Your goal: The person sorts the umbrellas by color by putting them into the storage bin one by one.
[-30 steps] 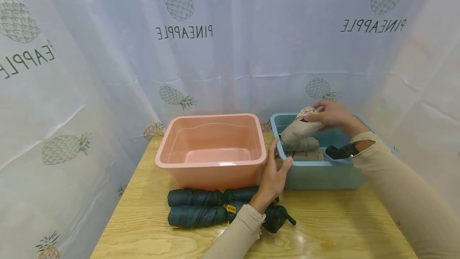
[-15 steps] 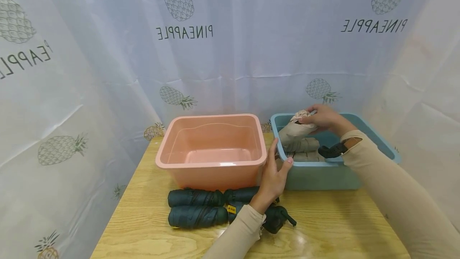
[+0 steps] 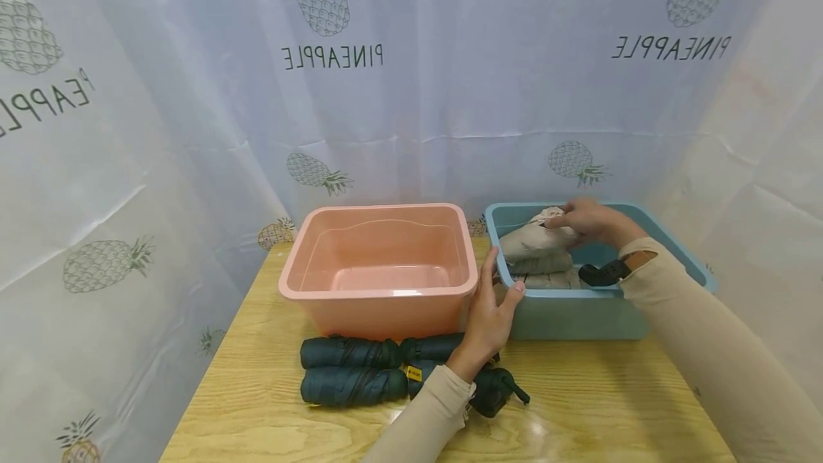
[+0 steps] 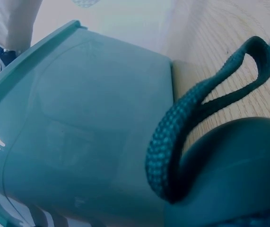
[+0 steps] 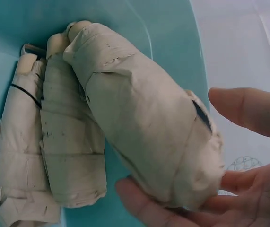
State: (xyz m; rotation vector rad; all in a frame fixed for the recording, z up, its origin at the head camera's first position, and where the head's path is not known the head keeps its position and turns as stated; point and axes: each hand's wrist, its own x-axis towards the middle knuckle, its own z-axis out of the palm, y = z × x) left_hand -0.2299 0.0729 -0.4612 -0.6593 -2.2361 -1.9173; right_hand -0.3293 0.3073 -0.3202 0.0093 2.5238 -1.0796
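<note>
A beige folded umbrella point(image 5: 144, 113) leans inside the blue tub point(image 3: 572, 293), above two more beige umbrellas point(image 5: 73, 137) lying side by side. My right hand point(image 3: 594, 221) is at its raised end. In the right wrist view the fingers point(image 5: 149, 208) pass beneath that end, while the thumb point(image 5: 248, 109) stands apart from the fabric. At the tub's near left corner my left hand point(image 3: 490, 314) touches the rim with thumb and forefinger spread and fairly straight. Below the left wrist lie dark green folded umbrellas point(image 3: 353, 386), one with a strap point(image 4: 172, 142).
A pink tub point(image 3: 379, 313) stands on the wooden table point(image 3: 244, 377), left of the blue one. Several dark umbrellas lie in front of it, partly covered by my left forearm. A pineapple-print curtain point(image 3: 411, 91) hangs behind and along both sides.
My right hand has lowered the raised end of the beige umbrella into the blue tub, and the umbrella now lies flatter. The left hand has stayed at the tub's corner.
</note>
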